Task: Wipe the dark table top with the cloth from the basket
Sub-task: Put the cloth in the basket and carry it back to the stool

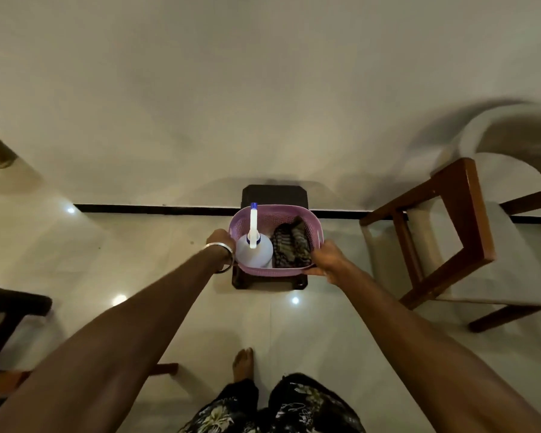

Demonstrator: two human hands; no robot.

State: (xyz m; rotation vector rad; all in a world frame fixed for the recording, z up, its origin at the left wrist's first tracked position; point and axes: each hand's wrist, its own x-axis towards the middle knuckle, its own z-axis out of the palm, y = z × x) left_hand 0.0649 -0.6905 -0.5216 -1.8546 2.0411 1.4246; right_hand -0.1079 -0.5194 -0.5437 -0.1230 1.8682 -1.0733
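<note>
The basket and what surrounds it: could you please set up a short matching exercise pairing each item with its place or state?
Items:
1. spray bottle
2. cloth
3. basket
4. chair

Places or states:
A. right half of the basket, crumpled
B. on the floor, right of the table
C. left half of the basket
D. on the dark table, a hand on each side

Pairs: 1-C, 2-A, 3-D, 4-B

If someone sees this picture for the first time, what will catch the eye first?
First, the purple basket at the centre, over a small dark table, with the left hand and right hand gripping its sides. Inside are a white spray bottle and a dark cloth. A wooden chair stands to the right.
</note>
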